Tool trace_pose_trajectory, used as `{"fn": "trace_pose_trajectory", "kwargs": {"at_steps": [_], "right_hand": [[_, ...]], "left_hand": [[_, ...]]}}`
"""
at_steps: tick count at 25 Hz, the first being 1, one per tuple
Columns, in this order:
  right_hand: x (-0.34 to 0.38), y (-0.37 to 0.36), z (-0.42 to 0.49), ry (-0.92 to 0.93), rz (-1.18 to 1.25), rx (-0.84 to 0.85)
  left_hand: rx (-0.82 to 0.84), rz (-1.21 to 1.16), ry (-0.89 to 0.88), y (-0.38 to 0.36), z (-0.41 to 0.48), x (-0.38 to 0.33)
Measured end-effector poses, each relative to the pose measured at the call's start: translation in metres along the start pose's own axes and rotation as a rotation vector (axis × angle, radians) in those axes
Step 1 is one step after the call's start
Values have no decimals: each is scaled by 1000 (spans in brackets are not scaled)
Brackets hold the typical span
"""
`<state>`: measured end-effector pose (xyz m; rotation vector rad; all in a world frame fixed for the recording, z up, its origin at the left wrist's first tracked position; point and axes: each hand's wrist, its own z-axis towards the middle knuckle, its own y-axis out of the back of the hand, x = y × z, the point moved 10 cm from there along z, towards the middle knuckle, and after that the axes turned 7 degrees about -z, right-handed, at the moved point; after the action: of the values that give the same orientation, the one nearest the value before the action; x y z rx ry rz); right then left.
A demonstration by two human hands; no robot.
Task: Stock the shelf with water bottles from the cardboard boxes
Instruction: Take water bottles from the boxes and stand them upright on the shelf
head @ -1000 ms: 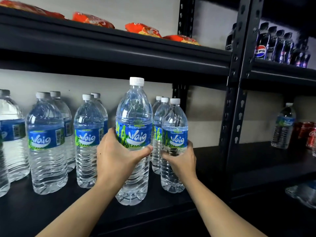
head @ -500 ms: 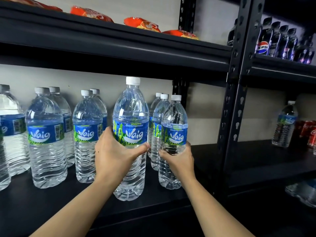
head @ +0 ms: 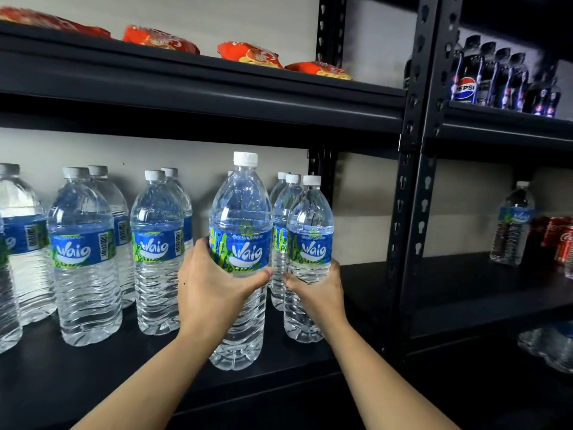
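My left hand [head: 210, 290] grips a large clear water bottle [head: 242, 225] with a blue label and white cap, upright at the front of the black shelf [head: 93, 377]. My right hand [head: 316, 290] grips a second such bottle [head: 310, 231] just to its right, standing in front of two more in a row. Several more water bottles [head: 83, 252] stand in rows on the left part of the same shelf. No cardboard box is in view.
The shelf above holds orange snack packets [head: 248, 54]. A black upright post [head: 412, 193] splits off the right bay, which holds dark soda bottles [head: 471, 79] on top, and one water bottle [head: 513, 225] beside red cans [head: 561, 240] below. Bare shelf lies right of my right hand.
Both bottles have shifted slightly deeper onto the shelf, and the bottle in my left hand now seems to rest on the board. Both grips are unchanged.
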<state>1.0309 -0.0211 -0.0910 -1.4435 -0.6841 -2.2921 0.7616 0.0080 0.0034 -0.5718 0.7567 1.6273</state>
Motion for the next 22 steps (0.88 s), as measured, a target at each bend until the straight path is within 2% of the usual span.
{"fn": "trace_pose_trajectory", "kwargs": {"at_steps": [2, 4, 11, 22], "right_hand": [[-3, 2, -7, 10, -33, 48], [-20, 2, -17, -2, -144, 170], [-72, 8, -33, 137, -1021, 612], [-82, 9, -33, 142, -1086, 615]], "left_hand": [[-2, -8, 9, -1, 0, 2], [4, -14, 13, -1, 0, 3], [0, -37, 22, -11, -4, 4], [-7, 17, 121, -40, 21, 22]]}}
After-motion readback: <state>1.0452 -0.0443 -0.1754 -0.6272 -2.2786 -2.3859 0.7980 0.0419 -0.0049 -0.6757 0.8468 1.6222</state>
